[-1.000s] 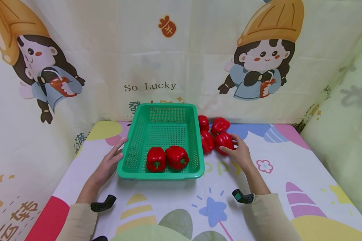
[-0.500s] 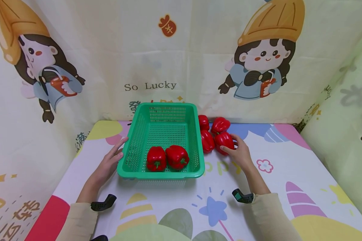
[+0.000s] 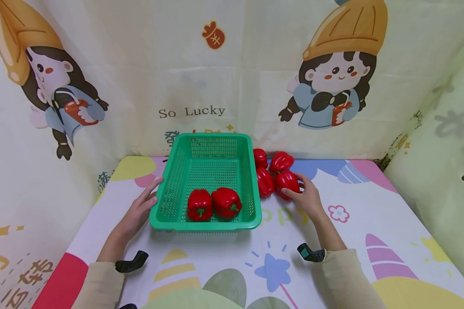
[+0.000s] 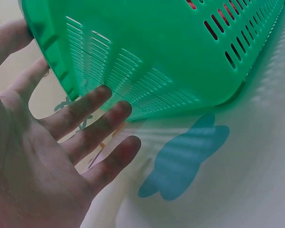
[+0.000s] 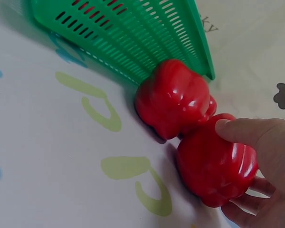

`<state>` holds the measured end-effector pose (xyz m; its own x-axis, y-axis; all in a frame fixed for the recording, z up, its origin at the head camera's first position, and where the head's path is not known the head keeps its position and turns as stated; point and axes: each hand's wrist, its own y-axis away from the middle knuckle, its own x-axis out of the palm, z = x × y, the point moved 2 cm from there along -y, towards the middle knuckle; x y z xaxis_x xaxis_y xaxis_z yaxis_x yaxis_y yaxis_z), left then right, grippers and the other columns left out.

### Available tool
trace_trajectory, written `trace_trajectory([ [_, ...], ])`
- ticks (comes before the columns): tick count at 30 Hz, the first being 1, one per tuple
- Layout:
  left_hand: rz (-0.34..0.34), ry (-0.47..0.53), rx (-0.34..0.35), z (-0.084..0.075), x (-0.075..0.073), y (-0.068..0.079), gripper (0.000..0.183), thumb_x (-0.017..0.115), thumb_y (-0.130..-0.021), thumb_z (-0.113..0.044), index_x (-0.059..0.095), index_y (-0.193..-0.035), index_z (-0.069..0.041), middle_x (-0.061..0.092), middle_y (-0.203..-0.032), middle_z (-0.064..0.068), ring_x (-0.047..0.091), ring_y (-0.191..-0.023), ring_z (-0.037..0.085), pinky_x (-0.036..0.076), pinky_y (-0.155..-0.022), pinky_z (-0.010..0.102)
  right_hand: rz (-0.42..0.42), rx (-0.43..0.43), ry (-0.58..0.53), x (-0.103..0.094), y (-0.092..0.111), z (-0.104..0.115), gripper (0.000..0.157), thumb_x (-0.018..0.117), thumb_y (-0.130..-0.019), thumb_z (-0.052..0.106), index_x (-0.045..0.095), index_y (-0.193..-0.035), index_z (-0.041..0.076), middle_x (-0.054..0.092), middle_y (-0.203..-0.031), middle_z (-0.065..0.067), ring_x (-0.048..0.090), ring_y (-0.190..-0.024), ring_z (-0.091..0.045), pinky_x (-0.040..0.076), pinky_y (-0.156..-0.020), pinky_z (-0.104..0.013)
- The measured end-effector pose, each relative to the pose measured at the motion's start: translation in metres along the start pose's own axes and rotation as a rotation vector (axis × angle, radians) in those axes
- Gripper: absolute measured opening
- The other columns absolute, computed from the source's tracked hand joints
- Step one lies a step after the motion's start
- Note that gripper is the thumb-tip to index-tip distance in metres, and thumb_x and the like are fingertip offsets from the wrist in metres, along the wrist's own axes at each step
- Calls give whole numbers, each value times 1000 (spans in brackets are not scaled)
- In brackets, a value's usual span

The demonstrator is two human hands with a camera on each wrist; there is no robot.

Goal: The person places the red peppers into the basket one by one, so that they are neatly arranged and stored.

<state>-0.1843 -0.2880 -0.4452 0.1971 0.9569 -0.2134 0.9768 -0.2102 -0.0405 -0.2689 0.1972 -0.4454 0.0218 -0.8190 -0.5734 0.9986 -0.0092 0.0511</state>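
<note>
A green plastic basket [image 3: 212, 225] stands mid-table, with two red bell peppers [image 3: 199, 206] lying inside at its near end. My left hand [image 3: 133, 218] is at the basket's left side, fingers extended and touching the rim; in the left wrist view the lower fingers [image 4: 97, 99] spread beside the slotted wall. To the right of the basket, my right hand [image 3: 309, 198] grips a red bell pepper [image 5: 213, 161], thumb on top and fingers curled around its far side. That pepper rests on the table against another bell pepper [image 5: 173, 97], which is close to the basket wall.
Two more red bell peppers lie behind, one at the basket's far right [image 3: 260, 158] and one to its right [image 3: 282, 162]. A printed cloth covers the table [image 3: 224, 257]. A patterned curtain [image 3: 263, 86] hangs directly behind the basket.
</note>
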Motion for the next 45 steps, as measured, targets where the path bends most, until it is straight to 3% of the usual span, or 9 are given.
trace_trajectory([
  [6, 4, -12, -1, -1, 0, 1, 54, 33, -104, -31, 16, -156, -28, 9, -163, 8, 28, -137, 11, 17, -112, 69, -6, 2, -9, -1, 1, -1, 80, 73, -85, 30, 30, -150, 15, 39, -148, -16, 40, -133, -37, 50, -97, -51],
  [10, 6, -40, 2, -2, -1, 1, 53, 31, -105, -32, 16, -156, -30, 14, -162, 11, 33, -130, 0, 32, -111, 44, -15, -8, -7, -2, 2, 0, 78, 72, -86, 31, 30, -150, 14, 39, -148, -16, 40, -133, -37, 49, -99, -52],
  [13, 10, -51, 3, -2, -1, 1, 53, 31, -105, -32, 16, -156, -30, 14, -162, 10, 34, -128, -3, 35, -104, 30, -21, -13, -3, -3, 4, 2, 78, 71, -86, 31, 30, -150, 14, 39, -148, -16, 41, -132, -37, 49, -98, -52],
  [15, 11, -47, 0, -2, -1, 1, 53, 31, -105, -32, 16, -156, -31, 14, -162, 9, 33, -129, -3, 34, -107, 34, -24, -12, -4, -4, 5, 2, 78, 72, -86, 31, 31, -150, 14, 39, -148, -15, 41, -132, -37, 50, -98, -52],
  [19, 9, -42, -7, -2, 0, 1, 53, 31, -105, -33, 16, -155, -31, 12, -163, 7, 31, -129, -3, 26, -112, 55, -29, -13, -7, -4, 6, 2, 77, 71, -86, 30, 31, -150, 14, 39, -148, -15, 41, -132, -36, 50, -98, -51],
  [21, 9, -40, -9, -2, 0, 1, 53, 31, -105, -33, 16, -155, -31, 12, -162, 7, 31, -130, -3, 24, -112, 58, -31, -13, -5, -5, 7, 2, 77, 71, -87, 30, 31, -150, 14, 39, -148, -15, 41, -132, -36, 50, -98, -51],
  [29, 8, -50, -3, -1, -1, 1, 53, 31, -105, -33, 16, -155, -31, 15, -162, 9, 33, -129, -4, 33, -107, 36, -29, -15, -6, -8, 9, 5, 79, 71, -87, 32, 29, -151, 14, 37, -149, -16, 39, -134, -38, 49, -98, -52],
  [38, 13, -47, 6, -2, -1, 2, 53, 31, -105, -33, 16, -156, -30, 13, -163, 7, 33, -129, -5, 33, -105, 29, -40, -8, -24, -10, 10, 6, 82, 73, -84, 32, 28, -151, 17, 37, -150, -14, 38, -135, -36, 50, -97, -52],
  [45, 12, -17, 7, -2, 0, 1, 54, 31, -105, -32, 15, -156, -27, 11, -163, 6, 30, -134, 2, 18, -113, 66, -45, -19, -37, -11, 11, 7, 82, 73, -85, 33, 28, -152, 17, 36, -151, -14, 38, -135, -36, 50, -97, -52],
])
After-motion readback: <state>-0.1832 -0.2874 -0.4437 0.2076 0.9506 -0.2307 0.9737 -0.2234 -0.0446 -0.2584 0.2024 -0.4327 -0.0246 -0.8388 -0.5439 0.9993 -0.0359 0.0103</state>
